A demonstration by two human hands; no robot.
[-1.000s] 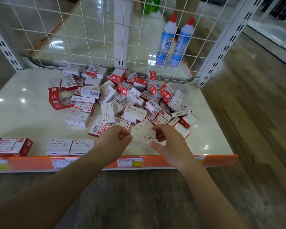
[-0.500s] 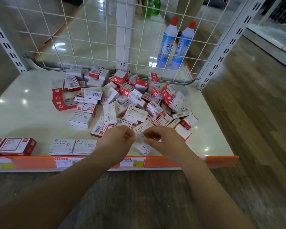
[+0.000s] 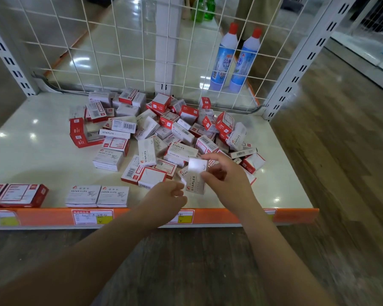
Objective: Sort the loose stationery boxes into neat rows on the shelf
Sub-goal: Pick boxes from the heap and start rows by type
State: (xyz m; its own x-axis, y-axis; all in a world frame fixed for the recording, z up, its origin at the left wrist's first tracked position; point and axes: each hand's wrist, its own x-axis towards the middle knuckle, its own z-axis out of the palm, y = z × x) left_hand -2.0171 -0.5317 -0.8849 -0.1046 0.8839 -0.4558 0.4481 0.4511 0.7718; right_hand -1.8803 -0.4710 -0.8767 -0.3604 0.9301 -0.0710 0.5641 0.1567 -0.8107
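A wide cream shelf (image 3: 42,155) with an orange front strip (image 3: 142,216) fills most of the view, backed by a white wire grid (image 3: 119,51) and flanked by slotted white uprights (image 3: 296,69). Behind the grid stand two blue-and-white bottles (image 3: 232,60) with red caps, side by side. A loose heap of red and white stationery boxes (image 3: 164,133) lies tumbled across the middle and back of the shelf, many printed STAPLES, lying at all angles and on top of one another. Along the front edge a start of a row is laid flat: two red boxes (image 3: 20,195) at the far left, and, apart from them, two white PAPER CLIPS boxes (image 3: 97,196) touching side by side. Price labels (image 3: 93,216) sit on the orange strip below them. The right hand (image 3: 227,176) pinches a white STAPLES box (image 3: 196,175) between thumb and curled fingers, holding it upright just above the shelf's front, at the near edge of the heap. The left hand (image 3: 164,195) is beside it with fingers curled toward the box's lower left corner; whether it actually touches the box cannot be told.
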